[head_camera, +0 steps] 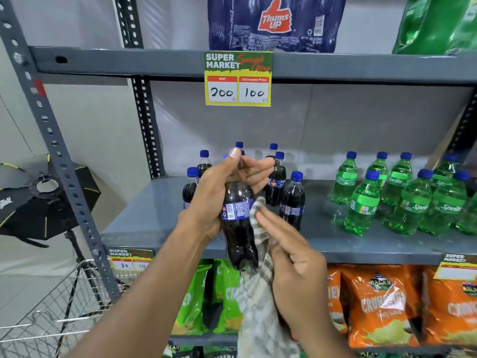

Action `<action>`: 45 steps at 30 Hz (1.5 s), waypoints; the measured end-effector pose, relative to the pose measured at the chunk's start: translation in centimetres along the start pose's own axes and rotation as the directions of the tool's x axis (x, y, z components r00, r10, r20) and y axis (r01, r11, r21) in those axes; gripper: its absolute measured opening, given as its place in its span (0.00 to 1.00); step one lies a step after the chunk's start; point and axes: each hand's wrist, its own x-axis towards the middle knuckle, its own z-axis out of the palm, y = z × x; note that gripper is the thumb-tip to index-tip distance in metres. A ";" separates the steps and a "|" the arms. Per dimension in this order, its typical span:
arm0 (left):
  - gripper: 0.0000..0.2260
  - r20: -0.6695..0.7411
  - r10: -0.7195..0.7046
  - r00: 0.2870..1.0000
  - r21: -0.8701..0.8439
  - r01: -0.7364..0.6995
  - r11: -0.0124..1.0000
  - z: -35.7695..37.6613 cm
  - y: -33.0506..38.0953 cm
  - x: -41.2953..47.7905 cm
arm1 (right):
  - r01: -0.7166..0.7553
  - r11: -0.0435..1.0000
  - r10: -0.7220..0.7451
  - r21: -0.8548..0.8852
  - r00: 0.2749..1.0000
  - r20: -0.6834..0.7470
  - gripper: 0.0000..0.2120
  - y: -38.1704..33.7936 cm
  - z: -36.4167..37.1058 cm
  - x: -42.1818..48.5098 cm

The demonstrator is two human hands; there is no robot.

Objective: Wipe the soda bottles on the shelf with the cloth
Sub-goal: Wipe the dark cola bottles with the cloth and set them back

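My left hand (222, 187) grips a dark cola bottle (238, 228) by its neck and shoulder, held up in front of the grey shelf (144, 223). My right hand (291, 257) presses a striped grey-white cloth (258, 301) against the bottle's right side, and the cloth hangs down below it. Several more cola bottles (293, 200) with blue caps stand on the shelf behind. Several green Sprite bottles (410, 197) stand to the right on the same shelf.
An upper shelf (154, 65) carries a Thums Up pack (276, 21) and a price tag (238, 78). Orange and green snack bags (382, 306) fill the shelf below. A wire basket (51, 311) and a black softbox light (38, 200) stand at the left.
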 end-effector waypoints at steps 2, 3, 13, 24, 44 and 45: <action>0.15 -0.030 0.037 0.999 0.037 -0.035 0.999 -0.8 0.4 0.6 | 0.055 0.994 -0.052 -0.095 0.998 0.040 0.28 0.7 -0.1 -1.3; 0.15 -0.051 0.058 0.997 0.084 -0.054 0.995 -1.3 0.6 0.9 | 0.078 0.987 -0.070 -0.140 0.996 0.057 0.28 1.0 -0.2 -1.8; 0.22 -0.207 0.233 0.950 0.792 0.024 0.610 -5.0 -3.1 3.3 | 0.004 0.968 0.014 -0.251 0.998 0.069 0.35 2.5 -3.8 -2.8; 0.15 -0.244 0.374 0.894 0.926 0.101 0.363 -6.6 -6.9 5.4 | 0.030 0.909 -0.037 -0.415 0.999 -0.010 0.37 2.2 -7.7 -3.3; 0.16 0.477 0.684 0.552 0.816 -0.567 -0.110 3.4 -9.2 5.4 | -0.057 0.891 -0.028 -0.451 0.983 -0.180 0.31 3.6 -13.5 -2.4; 0.15 0.514 0.656 0.553 0.783 -0.615 -0.095 5.1 -10.1 5.6 | -0.062 0.886 -0.031 -0.459 0.981 -0.194 0.29 3.6 -14.4 -2.3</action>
